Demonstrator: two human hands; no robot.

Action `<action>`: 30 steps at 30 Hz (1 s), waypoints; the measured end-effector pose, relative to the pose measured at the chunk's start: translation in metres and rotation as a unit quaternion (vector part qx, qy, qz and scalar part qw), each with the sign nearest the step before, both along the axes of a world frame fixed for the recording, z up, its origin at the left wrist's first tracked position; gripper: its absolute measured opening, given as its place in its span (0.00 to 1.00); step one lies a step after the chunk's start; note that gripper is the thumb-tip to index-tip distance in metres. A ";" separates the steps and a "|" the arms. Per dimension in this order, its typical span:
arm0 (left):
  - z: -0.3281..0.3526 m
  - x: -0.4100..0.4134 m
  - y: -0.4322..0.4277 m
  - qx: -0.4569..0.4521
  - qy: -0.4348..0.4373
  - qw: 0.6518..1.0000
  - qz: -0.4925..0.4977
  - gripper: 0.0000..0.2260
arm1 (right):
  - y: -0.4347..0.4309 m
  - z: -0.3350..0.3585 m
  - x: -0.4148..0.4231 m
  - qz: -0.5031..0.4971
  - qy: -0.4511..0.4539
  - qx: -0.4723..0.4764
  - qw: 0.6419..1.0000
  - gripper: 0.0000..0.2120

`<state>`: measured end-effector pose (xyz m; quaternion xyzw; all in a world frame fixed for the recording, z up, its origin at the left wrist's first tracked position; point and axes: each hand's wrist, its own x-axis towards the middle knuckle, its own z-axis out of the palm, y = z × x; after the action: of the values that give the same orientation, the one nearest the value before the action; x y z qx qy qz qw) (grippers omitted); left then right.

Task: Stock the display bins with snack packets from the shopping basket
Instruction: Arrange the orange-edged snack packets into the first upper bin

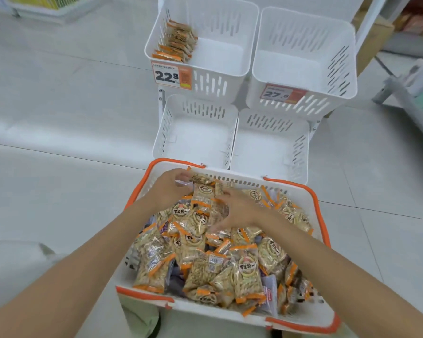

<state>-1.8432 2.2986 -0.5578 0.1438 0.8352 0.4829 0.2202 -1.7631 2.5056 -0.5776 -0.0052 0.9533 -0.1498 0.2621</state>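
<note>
1. Below, the shopping basket [217,311], white with orange handles, sits close to the person and is heaped with snack packets [244,267].
2. The left hand [167,189] is at the basket's far left end, its fingers curled round a small bunch of packets [204,191] held upright just inside the far rim.
3. The right hand [239,208] lies on the heap just beside that bunch, fingers stretched and spread; they are blurred, and they grip nothing that shows.
4. Beyond the basket stand four white display bins.
5. The upper left bin [220,54] holds a row of packets [177,42] against its left wall.
6. The upper right bin [288,67], lower left bin [195,140] and lower right bin [266,147] show bare floors.
</note>
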 end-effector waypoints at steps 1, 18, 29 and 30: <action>-0.001 0.000 -0.003 0.004 -0.006 1.000 0.006 0.10 | -0.006 -0.005 0.004 0.003 0.009 0.009 1.000 0.52; 0.003 0.006 -0.013 0.156 -0.197 0.965 0.074 0.25 | -0.024 0.036 -0.034 -0.164 0.088 -0.275 0.943 0.24; 0.002 0.000 -0.038 0.223 -0.311 0.911 0.154 0.12 | -0.026 0.018 -0.026 -0.161 0.239 -0.235 0.928 0.11; 0.004 0.001 -0.035 0.232 -0.330 0.903 0.150 0.14 | -0.029 0.028 -0.026 -0.177 0.269 -0.268 0.908 0.13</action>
<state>-1.8426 2.2631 -0.5543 -0.1039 0.5908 0.7103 0.3683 -1.7892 2.4765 -0.5493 0.0537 0.8968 -0.4367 -0.0465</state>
